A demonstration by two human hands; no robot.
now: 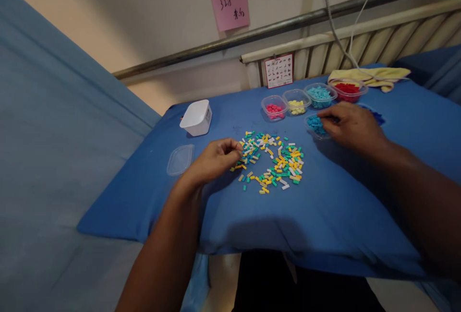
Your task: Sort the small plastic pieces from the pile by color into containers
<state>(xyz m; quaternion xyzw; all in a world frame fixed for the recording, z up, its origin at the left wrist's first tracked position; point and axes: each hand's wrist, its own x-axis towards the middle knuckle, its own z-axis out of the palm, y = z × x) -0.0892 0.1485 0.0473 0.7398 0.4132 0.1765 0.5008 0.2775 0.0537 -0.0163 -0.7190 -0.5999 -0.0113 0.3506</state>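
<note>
Beside the bead pile point(272, 161), left hand point(212, 161) pinches; right hand point(351, 127) touches blue cup point(315, 125).

Hidden under the hands and too small to tell

The right hand point(351, 127) covers much of the tub of blue pieces point(316, 126), hiding whether its fingers hold any. The left hand point(215, 158) curls its fingers point(232, 148) at the pile of small pieces point(272, 161); whether a piece is pinched there is too small to tell. The pink note point(229, 2) and card point(279, 70) are unreadable. Both forearms are cut off by the picture's edges.
</note>
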